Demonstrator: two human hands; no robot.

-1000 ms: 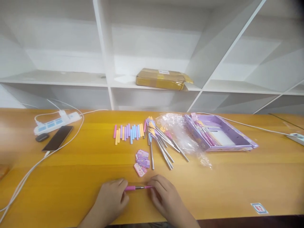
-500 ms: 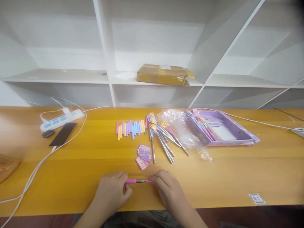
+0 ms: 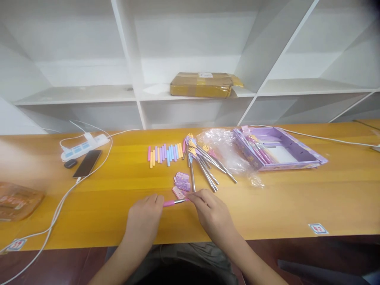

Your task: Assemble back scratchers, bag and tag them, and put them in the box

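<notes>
Between my hands is a pink-handled back scratcher (image 3: 169,204) with a short metal section, level just above the table's near part. My left hand (image 3: 146,217) is closed round its handle. The fingers of my right hand (image 3: 211,211) pinch its pink end, which they mostly cover. Just beyond lie small printed purple and pink cards (image 3: 182,182) in a loose pile. Farther back, several metal rods with small hand-shaped heads (image 3: 204,170) are heaped together. Left of them, short coloured handle tubes (image 3: 164,153) in pink, yellow, purple and blue form a row.
A purple box (image 3: 297,166) with packed sticks stands at the right, beside crumpled clear plastic (image 3: 228,152). At the left are a power strip (image 3: 84,147), a phone (image 3: 87,163), white cables and an orange packet (image 3: 19,202). A taped carton (image 3: 202,85) sits on the shelf.
Both hands have risen and moved slightly forward with the back scratcher, toward the cards. It now slants up to the right. The camera view has shifted a little.
</notes>
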